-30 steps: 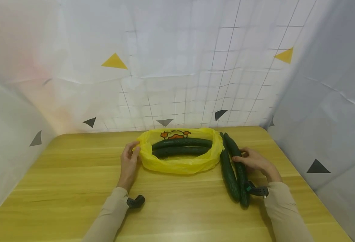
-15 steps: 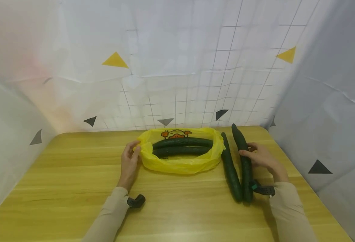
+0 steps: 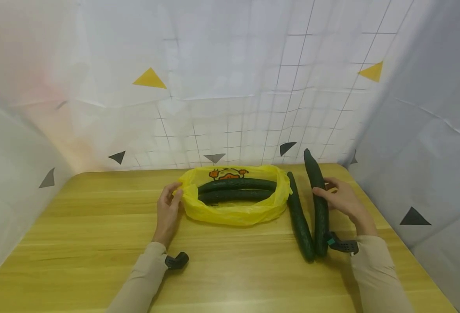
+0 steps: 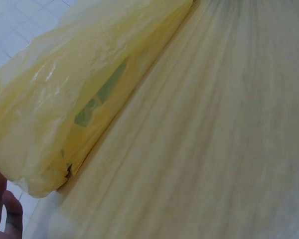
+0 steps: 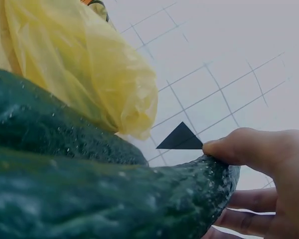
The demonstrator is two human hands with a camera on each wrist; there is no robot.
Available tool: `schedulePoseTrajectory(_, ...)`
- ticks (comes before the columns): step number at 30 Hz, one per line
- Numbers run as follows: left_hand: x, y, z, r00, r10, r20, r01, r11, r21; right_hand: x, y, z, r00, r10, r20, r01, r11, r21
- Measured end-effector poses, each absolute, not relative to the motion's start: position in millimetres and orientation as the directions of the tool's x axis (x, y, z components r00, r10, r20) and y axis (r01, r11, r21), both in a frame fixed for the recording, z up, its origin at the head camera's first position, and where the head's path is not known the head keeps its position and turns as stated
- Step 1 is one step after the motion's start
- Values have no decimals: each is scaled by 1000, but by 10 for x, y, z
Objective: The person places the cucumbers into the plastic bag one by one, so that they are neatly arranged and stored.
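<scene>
Cucumbers (image 3: 237, 184), two of them, lie side by side in the yellow plastic bag (image 3: 230, 216), running along its length and visible through its wide mouth. An orange and black print (image 3: 228, 174) shows on the bag's far inner wall, behind them. At the bag's left end is the left hand (image 3: 169, 208), its grip narrow, pinching the rim between thumb and fingers. Just beside the bag's right end, a third cucumber (image 3: 300, 221) lies on the surface (image 3: 230, 269), its near end reaching closer to the person than the bag's front wall. Farther right of the bag, the right hand (image 3: 341, 198) has its grip around a fourth cucumber (image 3: 321, 213), thumb on one side and fingers on the other. This cucumber is tilted, far end raised; whether its near end touches the surface, I cannot tell. Forearms in beige sleeves (image 3: 141, 274) come from the near side of the bag, each with a black wrist device (image 3: 176, 261). Behind the bag stands a white backdrop (image 3: 222, 78) with grid lines and triangles.
</scene>
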State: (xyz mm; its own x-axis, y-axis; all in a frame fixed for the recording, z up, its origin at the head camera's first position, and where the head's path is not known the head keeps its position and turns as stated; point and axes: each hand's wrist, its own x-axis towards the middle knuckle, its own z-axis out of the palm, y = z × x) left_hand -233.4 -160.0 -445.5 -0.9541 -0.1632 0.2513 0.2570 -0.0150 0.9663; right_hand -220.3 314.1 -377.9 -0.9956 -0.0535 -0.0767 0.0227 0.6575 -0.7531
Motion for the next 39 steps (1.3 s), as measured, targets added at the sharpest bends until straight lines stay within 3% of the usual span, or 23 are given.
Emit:
schedulePoseTrajectory(19,-2179,-1556,-4225,-955,-138,263,262,30,965,-2147,3067,-3585,-986,36,162,-103,631,-769)
schedulePoseTrajectory(39,-2193,-1563,-4250,-953,-134,271,272,16,962,-2142,2891,-3482,-947,198,251,-110,535,-838)
